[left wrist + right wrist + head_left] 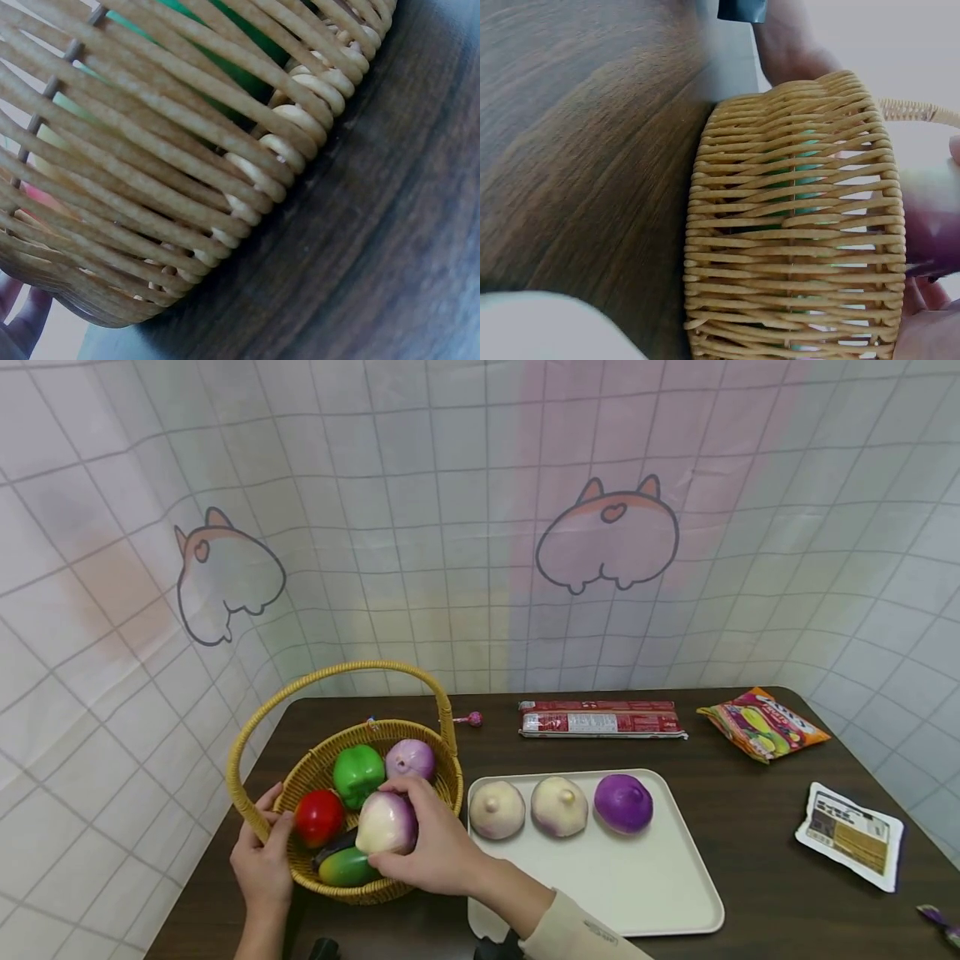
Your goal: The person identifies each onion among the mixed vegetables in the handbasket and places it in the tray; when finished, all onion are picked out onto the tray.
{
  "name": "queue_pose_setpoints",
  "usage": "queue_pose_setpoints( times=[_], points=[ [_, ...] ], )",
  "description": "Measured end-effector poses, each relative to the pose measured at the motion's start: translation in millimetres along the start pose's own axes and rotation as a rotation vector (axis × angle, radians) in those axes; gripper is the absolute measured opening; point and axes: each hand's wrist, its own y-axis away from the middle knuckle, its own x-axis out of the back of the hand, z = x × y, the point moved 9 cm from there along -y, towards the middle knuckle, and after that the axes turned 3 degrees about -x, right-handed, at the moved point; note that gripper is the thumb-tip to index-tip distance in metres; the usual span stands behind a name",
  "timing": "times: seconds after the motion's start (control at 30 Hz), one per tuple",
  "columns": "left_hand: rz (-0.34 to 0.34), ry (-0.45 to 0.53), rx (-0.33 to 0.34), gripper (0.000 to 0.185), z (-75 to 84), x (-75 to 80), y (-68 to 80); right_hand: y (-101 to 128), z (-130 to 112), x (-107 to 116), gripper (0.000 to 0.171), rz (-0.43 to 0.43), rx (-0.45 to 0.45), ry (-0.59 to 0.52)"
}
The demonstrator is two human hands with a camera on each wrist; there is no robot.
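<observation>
My right hand (pixel 431 839) pinches a white-and-purple turnip (pixel 386 823) over the front right of the wicker basket (pixel 347 893). At the basket's left side, my left hand (pixel 262 852) grips the rim by the foot of the handle (pixel 238 756). Inside lie a red tomato (pixel 320 817), a green bell pepper (pixel 358 775), a pale purple onion-like vegetable (pixel 410 758), a dark eggplant (pixel 335 846) partly hidden, and a green-yellow oblong vegetable (pixel 348 867). In the right wrist view the turnip (pixel 930 202) shows above the rim.
Right of the basket, a white tray (pixel 600 893) bears two whitish turnips (pixel 497 810) and a purple one (pixel 623 803). Behind it lie red long packets (pixel 600 719) and a lollipop (pixel 471 719). A colourful snack bag (pixel 765 725) and a white pouch (pixel 851 837) lie at right.
</observation>
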Motion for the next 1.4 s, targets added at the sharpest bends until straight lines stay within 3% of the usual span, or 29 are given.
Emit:
queue_pose_setpoints(
  times=[0.3,0.6,0.73,0.93,1.17,1.4],
  points=[
    [-0.01,-0.003,-0.018,0.017,0.5,-1.0,0.8,15,-1,19,0.076,0.068,0.043,-0.058],
    [0.006,-0.004,0.002,0.018,2.1,1.0,0.9,28,8,32,0.067,0.098,-0.096,-0.208],
    [0.006,-0.003,0.01,0.018,1.7,0.9,1.8,35,7,38,0.067,0.122,-0.118,-0.25],
    [0.005,-0.005,0.007,0.018,0.5,0.1,1.0,49,6,53,0.068,0.181,-0.097,-0.255],
    [0.005,0.005,0.012,0.018,-0.6,-0.9,1.0,65,16,63,0.06,0.181,-0.099,-0.325],
    [0.01,0.025,0.023,0.018,-1.5,-0.3,0.5,81,30,74,0.057,0.218,-0.116,-0.297]
  ],
)
